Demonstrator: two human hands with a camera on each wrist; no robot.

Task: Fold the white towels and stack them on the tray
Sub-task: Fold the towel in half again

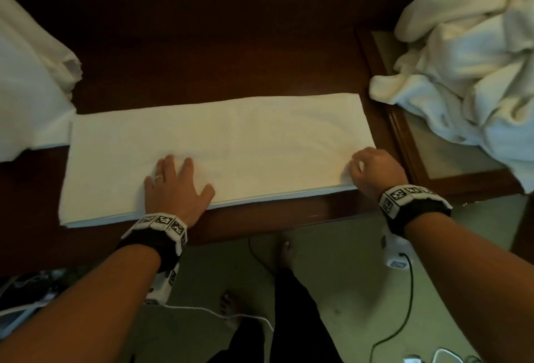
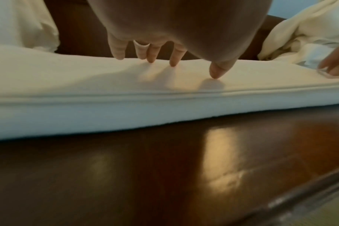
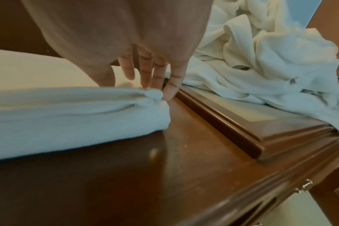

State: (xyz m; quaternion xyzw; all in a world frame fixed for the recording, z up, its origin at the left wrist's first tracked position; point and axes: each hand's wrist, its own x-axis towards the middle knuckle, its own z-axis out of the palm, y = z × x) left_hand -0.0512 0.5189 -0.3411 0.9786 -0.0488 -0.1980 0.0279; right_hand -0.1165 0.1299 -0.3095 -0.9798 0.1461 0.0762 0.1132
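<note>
A long white towel (image 1: 216, 145), folded into a strip, lies across the dark wooden table (image 1: 202, 44). My left hand (image 1: 176, 183) lies flat on it near its front edge, fingers spread and pressing down (image 2: 172, 61). My right hand (image 1: 372, 171) is at the towel's near right corner. Its thumb and fingers pinch the bunched top layers there (image 3: 155, 94). The wooden tray (image 1: 404, 145) stands just right of the towel. A crumpled pile of white towels (image 1: 468, 59) fills it and spills over its edge (image 3: 271, 68).
Another white cloth (image 1: 26, 88) lies at the table's left, touching the folded towel's end. The table's front edge (image 1: 289, 218) runs just below my hands. Below it are the floor, cables (image 1: 404, 304) and the person's bare feet (image 1: 286, 250).
</note>
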